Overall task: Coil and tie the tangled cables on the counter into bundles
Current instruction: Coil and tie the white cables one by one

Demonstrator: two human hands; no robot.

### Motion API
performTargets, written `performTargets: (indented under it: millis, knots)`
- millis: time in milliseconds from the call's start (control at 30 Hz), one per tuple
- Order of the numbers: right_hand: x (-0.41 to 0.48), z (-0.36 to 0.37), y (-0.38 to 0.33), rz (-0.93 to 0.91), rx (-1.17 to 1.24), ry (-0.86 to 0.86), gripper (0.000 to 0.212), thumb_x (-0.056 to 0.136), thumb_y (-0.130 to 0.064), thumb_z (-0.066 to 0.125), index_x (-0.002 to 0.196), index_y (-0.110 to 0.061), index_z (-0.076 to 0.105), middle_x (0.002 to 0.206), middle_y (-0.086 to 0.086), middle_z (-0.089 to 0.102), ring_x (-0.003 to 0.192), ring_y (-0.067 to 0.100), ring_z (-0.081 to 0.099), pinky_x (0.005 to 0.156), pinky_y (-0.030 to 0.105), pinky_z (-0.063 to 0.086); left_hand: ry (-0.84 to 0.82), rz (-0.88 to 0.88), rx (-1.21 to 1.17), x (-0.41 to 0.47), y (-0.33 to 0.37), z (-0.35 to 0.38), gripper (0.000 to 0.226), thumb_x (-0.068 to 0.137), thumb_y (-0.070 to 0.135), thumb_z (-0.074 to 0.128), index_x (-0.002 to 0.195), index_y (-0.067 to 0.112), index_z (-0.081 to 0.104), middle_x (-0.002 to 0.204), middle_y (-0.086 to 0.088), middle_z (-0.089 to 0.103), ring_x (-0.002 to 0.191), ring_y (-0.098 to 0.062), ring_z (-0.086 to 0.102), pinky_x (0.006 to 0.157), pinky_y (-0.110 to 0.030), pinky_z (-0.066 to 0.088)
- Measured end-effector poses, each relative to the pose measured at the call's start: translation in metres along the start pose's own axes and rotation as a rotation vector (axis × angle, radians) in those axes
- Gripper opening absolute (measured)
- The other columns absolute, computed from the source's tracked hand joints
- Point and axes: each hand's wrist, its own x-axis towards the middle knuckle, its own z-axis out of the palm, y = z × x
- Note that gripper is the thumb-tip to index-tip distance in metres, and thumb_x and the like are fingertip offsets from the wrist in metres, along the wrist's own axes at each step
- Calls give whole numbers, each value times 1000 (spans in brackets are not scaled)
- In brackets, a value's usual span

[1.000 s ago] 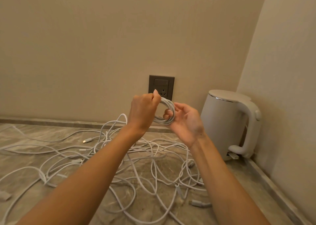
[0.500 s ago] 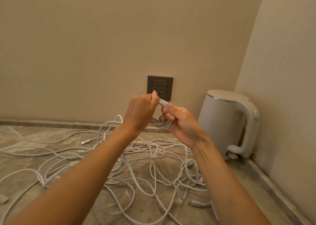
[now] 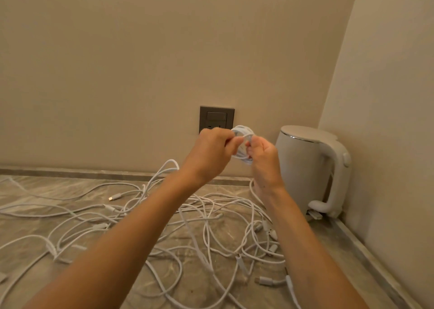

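Right hand (image 3: pixel 263 159) has curled round coil (image 3: pixel 242 128); left hand (image 3: pixel 209 153) pinches it.

Coil: a small white cable coil (image 3: pixel 242 129), several loops wound tight, held upright in the air between the left hand (image 3: pixel 211 153) and the right hand (image 3: pixel 263 163), with fingers of both pinching its strands.
Trailing strand: one white line runs down just beside the right wrist toward the pile.
Tangle: loose white cables (image 3: pixel 204 214) sprawl in overlapping loops on the marbled counter (image 3: pixel 47 186), below both hands and spreading well left of the left hand.
Plugs: connector ends lie scattered through the tangle, a gold-tipped plug (image 3: pixel 112 198) well left of the left hand.
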Motion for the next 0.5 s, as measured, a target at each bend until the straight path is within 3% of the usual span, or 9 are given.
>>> performTargets:
  millis: [67, 167, 333, 433, 500]
  knots:
    - [1, -4, -3, 27, 77, 43, 33, 103, -20, 34, 75, -14, 51, 67, -1, 44, 65, 12, 40, 66, 28, 36, -51, -76, -67, -1, 4, 6, 31, 95, 24, 50, 75, 7, 67, 53, 9, 47, 47, -5, 40, 52, -12, 32]
    - [4, -11, -7, 85, 340, 51, 38, 103, -17, 32, 69, -14, 47, 55, -7, 40, 56, 6, 34, 62, 23, 32, -156, -185, -99, 1, 2, 9, 34, 96, 25, 47, 72, 9, 64, 53, 3, 51, 46, -6, 43, 64, -24, 41]
    - [10, -20, -14, 181, 788, 37, 31, 103, -12, 31, 77, -10, 48, 61, -3, 42, 47, 3, 33, 49, 14, 30, -242, -287, -76, -6, -8, 17, 36, 98, 21, 44, 66, 12, 58, 53, 1, 50, 50, -10, 45, 67, -28, 42]
    - [12, -21, -15, 233, 920, 15, 30, 102, -11, 31, 77, -9, 47, 54, -5, 45, 44, 3, 31, 44, 13, 28, -218, -277, -128, -7, -7, 18, 24, 98, 17, 44, 89, 10, 65, 55, 4, 48, 52, -10, 44, 67, -28, 42]
    - [14, -22, -15, 250, 949, 3, 31, 102, -10, 31, 75, -9, 46, 52, -5, 44, 42, 3, 30, 42, 13, 28, -245, -272, -128, -6, -4, 17, 23, 98, 17, 43, 113, 17, 60, 59, 3, 48, 53, -11, 45, 61, -26, 41]
